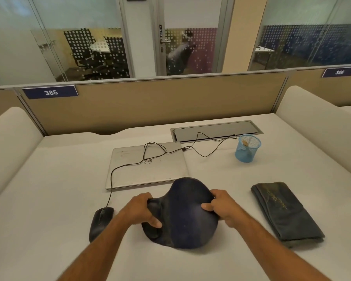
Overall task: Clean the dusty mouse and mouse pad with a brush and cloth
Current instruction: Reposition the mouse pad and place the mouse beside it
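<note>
Dark-blue mouse pad [187, 216], one, gripped by two hands, left [142, 209] and right [221, 207], beside one mouse [100, 222].

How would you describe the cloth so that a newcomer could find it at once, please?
Start at the closed silver laptop on the desk, then look toward the near right, past the dark blue mouse pad held in both hands. The cloth lies there, untouched: a long, folded, dark grey-green bundle, the only fabric item.
</note>
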Available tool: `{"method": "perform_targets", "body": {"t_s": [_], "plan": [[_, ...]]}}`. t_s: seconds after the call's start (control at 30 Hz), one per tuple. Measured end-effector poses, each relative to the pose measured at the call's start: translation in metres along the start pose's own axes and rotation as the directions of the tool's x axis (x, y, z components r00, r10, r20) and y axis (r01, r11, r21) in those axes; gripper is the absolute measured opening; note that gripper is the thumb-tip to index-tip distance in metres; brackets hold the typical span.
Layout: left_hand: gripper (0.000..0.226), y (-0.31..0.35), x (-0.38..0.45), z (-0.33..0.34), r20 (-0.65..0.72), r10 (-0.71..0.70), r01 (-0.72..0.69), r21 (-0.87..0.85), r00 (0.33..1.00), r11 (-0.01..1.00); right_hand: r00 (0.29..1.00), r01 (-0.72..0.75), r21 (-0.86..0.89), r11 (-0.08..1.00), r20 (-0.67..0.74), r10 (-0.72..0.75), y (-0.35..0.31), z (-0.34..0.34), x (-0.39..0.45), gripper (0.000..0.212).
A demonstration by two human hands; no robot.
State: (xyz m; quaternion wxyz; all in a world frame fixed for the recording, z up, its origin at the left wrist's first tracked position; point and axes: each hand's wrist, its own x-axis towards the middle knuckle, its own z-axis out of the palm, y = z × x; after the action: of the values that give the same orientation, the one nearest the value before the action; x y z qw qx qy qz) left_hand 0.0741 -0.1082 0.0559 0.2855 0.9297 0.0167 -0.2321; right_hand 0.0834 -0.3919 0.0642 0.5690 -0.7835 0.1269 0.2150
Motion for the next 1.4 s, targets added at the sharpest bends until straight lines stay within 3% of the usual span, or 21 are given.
{"method": "perform_targets", "body": {"t_s": [0.2,0.37,0.67,0.9,1.0,1.1,1.27,1.4], "plan": [[0.042,0.05,0.018,0.027,0.011,-0.031,0.032,-0.402,0.999,0.915,0.991,-0.075,-0.005,0.997,-0.11,0.074,0.015,-0.066,0.009,0.022],[0.038,0.083,0.028,0.059,0.01,-0.046,0.045,-0.48,0.999,0.876,0.975,-0.143,-0.134,0.981,-0.191,0.116,0.036,-0.099,0.016,0.02],[0.04,0.102,0.037,0.089,-0.037,-0.048,0.029,-0.406,0.998,0.913,0.958,-0.16,-0.512,0.844,-0.288,0.006,0.047,-0.117,0.016,0.021],[0.06,0.099,0.036,0.092,-0.167,0.04,-0.051,-0.066,0.985,0.996,0.955,-0.215,-0.815,0.539,-0.291,-0.06,0.037,-0.113,0.012,0.032],[0.066,0.096,0.036,0.093,-0.189,0.096,-0.1,-0.01,0.977,0.995,0.948,-0.215,-0.886,0.411,-0.29,-0.13,0.03,-0.105,0.009,0.035],[0.07,0.092,0.036,0.088,-0.225,0.148,-0.163,-0.053,0.963,0.985,0.939,-0.166,-0.877,0.45,-0.28,-0.2,0.023,-0.095,0.009,0.042],[0.08,0.066,0.032,0.05,-0.413,0.218,-0.248,-0.018,0.884,0.969,0.895,0.084,-0.713,0.696,-0.252,-0.367,0.004,-0.05,0.013,0.059],[0.082,0.023,0.023,0.007,-0.506,0.183,-0.226,-0.024,0.843,0.974,0.863,0.257,-0.652,0.714,-0.178,-0.473,-0.014,0.018,0.014,0.062]]}}
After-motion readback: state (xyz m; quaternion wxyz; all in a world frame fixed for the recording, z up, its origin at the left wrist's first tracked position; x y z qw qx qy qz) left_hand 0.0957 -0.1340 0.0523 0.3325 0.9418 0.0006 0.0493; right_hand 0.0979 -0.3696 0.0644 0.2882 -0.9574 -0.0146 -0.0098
